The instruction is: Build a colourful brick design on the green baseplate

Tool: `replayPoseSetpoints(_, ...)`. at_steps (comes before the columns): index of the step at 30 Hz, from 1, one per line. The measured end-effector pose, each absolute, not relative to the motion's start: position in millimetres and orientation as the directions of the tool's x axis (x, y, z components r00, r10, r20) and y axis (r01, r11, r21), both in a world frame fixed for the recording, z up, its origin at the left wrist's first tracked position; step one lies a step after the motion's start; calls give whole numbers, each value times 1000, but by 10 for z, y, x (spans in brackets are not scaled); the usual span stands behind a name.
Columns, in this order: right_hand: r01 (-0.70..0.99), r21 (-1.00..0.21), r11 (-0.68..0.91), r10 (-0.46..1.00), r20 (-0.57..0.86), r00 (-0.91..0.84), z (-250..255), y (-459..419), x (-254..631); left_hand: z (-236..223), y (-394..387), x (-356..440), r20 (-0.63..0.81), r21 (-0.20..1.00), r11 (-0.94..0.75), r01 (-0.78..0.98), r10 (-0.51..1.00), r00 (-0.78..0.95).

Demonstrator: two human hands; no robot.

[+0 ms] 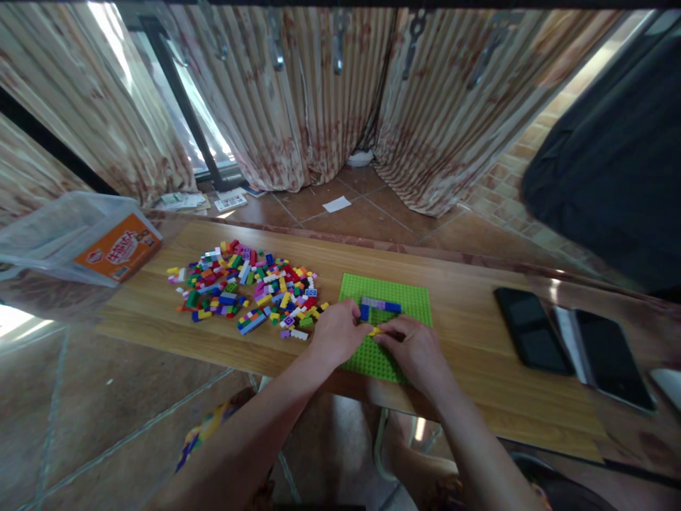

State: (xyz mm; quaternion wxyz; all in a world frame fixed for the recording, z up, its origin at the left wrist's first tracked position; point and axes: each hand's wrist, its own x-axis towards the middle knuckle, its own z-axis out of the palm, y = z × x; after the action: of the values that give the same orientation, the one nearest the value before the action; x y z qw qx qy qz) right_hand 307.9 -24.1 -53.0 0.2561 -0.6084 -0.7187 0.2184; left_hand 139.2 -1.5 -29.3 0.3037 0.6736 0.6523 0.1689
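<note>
A green baseplate lies on the wooden board, with a row of purple and blue bricks standing on it. Just in front of that row, a small yellow brick sits between my two hands. My left hand reaches in from the left, its fingers closed and its thumb tip at the yellow brick. From the right, my right hand pinches the same brick with thumb and fingers. My fingers cover much of the brick, and whether it touches the baseplate I cannot tell.
A spread pile of loose coloured bricks lies left of the baseplate on the wooden board. At the far left stands a clear plastic bin with an orange label. Two dark phones lie to the right.
</note>
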Motion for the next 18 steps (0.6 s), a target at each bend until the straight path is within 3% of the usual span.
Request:
replayPoseSetpoints(5, 762, -641, 94, 995, 25, -102, -531, -211, 3074, -295, 14, 1394, -175, 608, 38, 793, 981, 88)
replayPoseSetpoints(11, 786, -597, 161, 987, 107, -120, -589, -233, 3065, -298, 42, 1396, -198, 574, 45, 817, 976, 85)
replayPoseSetpoints(18, 770, -623, 142, 990, 80, -118, -603, -257, 3057, -278, 49, 1405, -220, 575, 79, 814, 974, 61)
